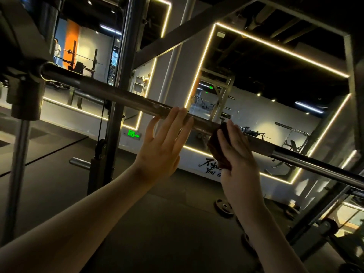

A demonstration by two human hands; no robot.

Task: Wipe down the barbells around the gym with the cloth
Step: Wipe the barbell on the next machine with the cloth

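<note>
A steel barbell (122,96) runs from the upper left down to the lower right, held in a rack. Its middle stretch is knurled. My left hand (163,146) reaches up with straight fingers, and the fingertips touch the bar's knurled part. Just to the right, my right hand (239,154) presses a dark brown cloth (217,148) against the bar with its palm and straight fingers. The cloth hangs folded below the bar, and the hand hides part of it.
A dark rack upright (120,79) with a cable and pulley stands behind the bar on the left. A bar carriage (25,89) sits at the far left. Weight plates (224,206) lie on the black floor. Mirrors framed by light strips (199,69) cover the wall ahead.
</note>
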